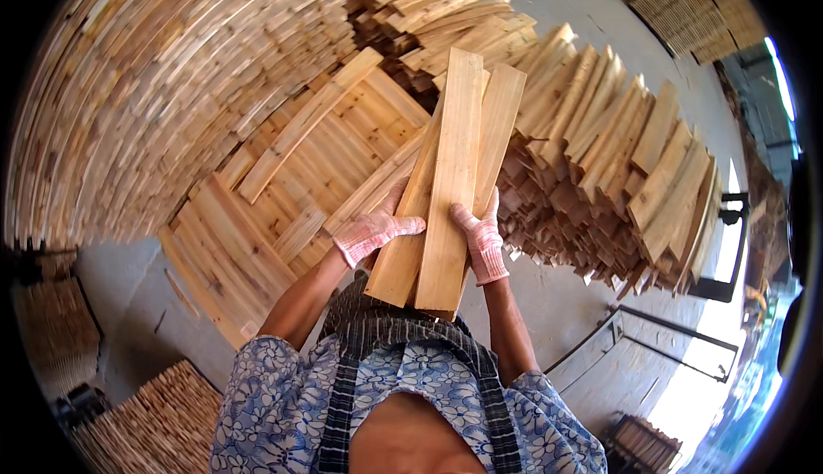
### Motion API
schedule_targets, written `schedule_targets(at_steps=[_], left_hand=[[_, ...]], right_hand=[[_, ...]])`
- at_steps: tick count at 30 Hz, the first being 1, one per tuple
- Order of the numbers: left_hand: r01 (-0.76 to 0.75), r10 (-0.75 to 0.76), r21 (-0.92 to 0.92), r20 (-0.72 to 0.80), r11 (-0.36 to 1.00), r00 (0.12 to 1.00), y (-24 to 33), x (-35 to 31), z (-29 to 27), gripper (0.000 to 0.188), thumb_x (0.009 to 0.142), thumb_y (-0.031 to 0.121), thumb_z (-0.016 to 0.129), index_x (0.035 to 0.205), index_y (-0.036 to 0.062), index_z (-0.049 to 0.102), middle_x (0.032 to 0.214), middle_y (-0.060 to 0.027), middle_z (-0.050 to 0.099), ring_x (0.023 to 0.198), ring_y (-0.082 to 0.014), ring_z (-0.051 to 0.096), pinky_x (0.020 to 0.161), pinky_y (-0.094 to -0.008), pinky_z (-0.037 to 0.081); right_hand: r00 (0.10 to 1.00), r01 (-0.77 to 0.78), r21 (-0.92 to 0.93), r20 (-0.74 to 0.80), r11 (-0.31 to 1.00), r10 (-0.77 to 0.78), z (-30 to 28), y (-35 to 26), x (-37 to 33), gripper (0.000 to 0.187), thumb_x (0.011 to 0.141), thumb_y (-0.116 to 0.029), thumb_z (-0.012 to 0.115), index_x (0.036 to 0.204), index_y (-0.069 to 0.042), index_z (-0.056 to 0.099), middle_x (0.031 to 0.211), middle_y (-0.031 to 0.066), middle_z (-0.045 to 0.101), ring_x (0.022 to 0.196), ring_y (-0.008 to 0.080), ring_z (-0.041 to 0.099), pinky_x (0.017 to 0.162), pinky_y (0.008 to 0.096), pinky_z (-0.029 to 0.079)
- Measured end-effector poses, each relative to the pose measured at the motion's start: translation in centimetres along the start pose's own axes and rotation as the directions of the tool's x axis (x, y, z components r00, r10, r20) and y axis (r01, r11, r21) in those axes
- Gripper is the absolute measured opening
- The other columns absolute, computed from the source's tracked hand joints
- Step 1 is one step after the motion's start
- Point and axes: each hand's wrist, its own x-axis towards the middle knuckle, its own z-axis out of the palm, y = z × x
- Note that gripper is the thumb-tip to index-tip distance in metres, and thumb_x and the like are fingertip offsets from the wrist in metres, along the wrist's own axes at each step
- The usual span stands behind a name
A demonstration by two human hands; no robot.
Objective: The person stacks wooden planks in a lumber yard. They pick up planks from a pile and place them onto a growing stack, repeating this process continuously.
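Observation:
Several wooden boards (pixel 451 174) are held together in front of my body, fanned slightly so that their ends do not line up. My left hand (pixel 379 232), in a pinkish-white work glove, grips them by the left edge with its thumb on top. On the opposite edge my right hand (pixel 482 236), gloved the same way, closes on them, thumb pressed on the top board. The undersides of the boards and most of the fingers below them are hidden. Just beyond my left hand lies a low platform of flat boards (pixel 334 131) with a few loose boards on it.
A tall wall of stacked boards (pixel 171 88) rises at the left. A heap of loose boards (pixel 609 148) curves from the far middle to the right. Metal frames (pixel 677 337) stand at the right on the concrete floor (pixel 549 303). Another stack (pixel 154 423) sits at the lower left.

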Motion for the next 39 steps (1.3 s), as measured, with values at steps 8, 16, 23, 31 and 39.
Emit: schedule_targets(at_steps=[8, 16, 23, 31, 39], left_hand=[[-0.081, 0.061, -0.010, -0.565, 0.997, 0.823, -5.4, -6.1, -6.9, 0.110, 0.083, 0.030, 0.086, 0.166, 0.0091, 0.016, 0.152, -0.0209, 0.049, 0.141, -0.0284, 0.048, 0.116, -0.0385, 0.038], [-0.034, -0.068, -0.093, -0.892, 0.995, 0.447, -13.1, 0.3, -11.6, 0.098, 0.089, 0.035, 0.081, 0.164, 0.0106, 0.023, 0.151, -0.0212, 0.050, 0.139, -0.0287, 0.049, 0.113, -0.0402, 0.042], [0.518, -0.354, -0.205, -0.912, 0.830, 0.207, -13.8, 1.8, -12.4, 0.111, 0.075, 0.055, 0.084, 0.162, 0.0139, 0.027, 0.147, -0.0331, 0.045, 0.136, -0.0515, 0.045, 0.115, -0.0496, 0.039], [0.721, -0.158, 0.107, -0.944, 0.684, 0.290, -7.6, 7.3, -12.2, 0.109, 0.076, 0.045, 0.085, 0.163, 0.0266, 0.021, 0.149, -0.0356, 0.035, 0.135, -0.0524, 0.041, 0.111, -0.0563, 0.039], [0.715, -0.258, -0.004, -0.934, 0.699, 0.248, -7.8, 10.6, -13.1, 0.114, 0.074, 0.037, 0.089, 0.163, 0.0317, 0.019, 0.150, -0.0302, 0.035, 0.135, -0.0454, 0.045, 0.107, -0.0498, 0.044]], right_hand=[[0.841, -0.079, -0.215, 0.510, 0.973, 0.181, 12.5, 1.9, 6.5, 0.105, 0.087, -0.014, 0.079, 0.165, -0.009, 0.008, 0.134, 0.0188, 0.060, 0.110, 0.0275, 0.066, 0.090, 0.0418, 0.059], [0.802, 0.278, -0.696, 0.548, 0.662, 0.239, 21.9, 6.8, 17.4, 0.124, 0.076, -0.028, 0.090, 0.166, -0.008, 0.007, 0.153, 0.0238, 0.047, 0.129, 0.0342, 0.057, 0.109, 0.0370, 0.047], [0.806, 0.321, -0.697, 0.556, 0.641, 0.202, 18.3, 10.0, 20.5, 0.123, 0.076, -0.020, 0.090, 0.166, -0.007, 0.007, 0.156, 0.0247, 0.043, 0.137, 0.0334, 0.050, 0.115, 0.0377, 0.040], [0.832, 0.225, -0.612, 0.525, 0.758, 0.178, 13.1, 9.7, 23.4, 0.116, 0.079, -0.016, 0.088, 0.166, -0.010, 0.011, 0.151, 0.0215, 0.048, 0.134, 0.0332, 0.051, 0.115, 0.0398, 0.041], [0.918, 0.393, -0.919, 0.395, 0.037, 0.046, 12.7, 10.8, 28.6, 0.099, 0.084, -0.044, 0.077, 0.163, -0.020, 0.022, 0.148, 0.0303, 0.042, 0.135, 0.0475, 0.046, 0.109, 0.0547, 0.043]])
